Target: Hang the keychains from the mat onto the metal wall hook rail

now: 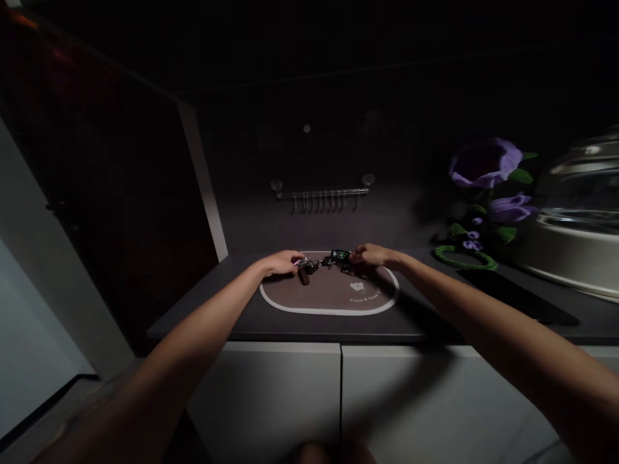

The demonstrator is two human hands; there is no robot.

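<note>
A bunch of keys [313, 265] stretches between my two hands above a brown oval mat [329, 299] with a white rim. On its left side, my left hand [283, 262] is closed around the metal keys, and a small dark red tag [304, 277] hangs beside the fingers. My right hand [371, 255] pinches the end of a black car key fob [341, 256], which has a green-lit marking on its face. Small metal links join the fob to the keys. Dim light hides the finer parts of the bunch.
Behind the mat, a clear rail with several hooks [323, 194] is fixed to the wall. To the right stand purple knitted flowers [488, 164], a green ring [464, 259], a black flat panel [517, 296] and a large pale domed appliance [580, 245]. White cabinet doors [271, 393] lie below the dark counter.
</note>
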